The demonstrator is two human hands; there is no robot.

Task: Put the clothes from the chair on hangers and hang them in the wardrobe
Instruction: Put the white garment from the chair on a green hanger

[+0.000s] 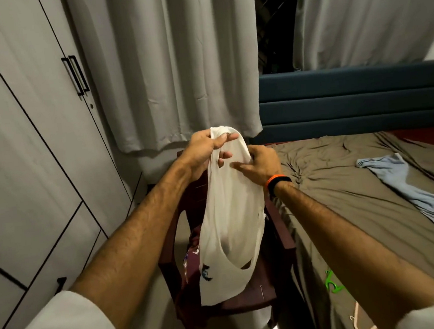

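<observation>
Left hand (205, 149): fingers curled round the bunched top of the white top (228, 228), thumb over the fold, a firm grip. Right hand (258, 162): just beside the left, thumb and fingers pinching the same bunched edge from the right side; the index finger lies straighter along the cloth. Both hands hold the garment; neither is free.

White top: hangs from the two hands straight down, long axis vertical, its lower end reaching the seat of the chair (247, 297). It looks like a sleeveless piece with open loops; which opening is the neck I cannot tell.

Chair: directly below and in front of the hands. A dark patterned garment (192, 254) lies on the seat, partly behind the white top.

Key relation: the hangers, a green one (333, 283) and a pink one (360, 319), lie on the bed (341, 180), low and to the right, nearer the right hand. The wardrobe (26, 127) stands to the left, doors closed.

Judgement: the right hand is better placed to let go and fetch a hanger while the left keeps the top up.

A blue cloth (415, 190) lies farther along the bed.
</observation>
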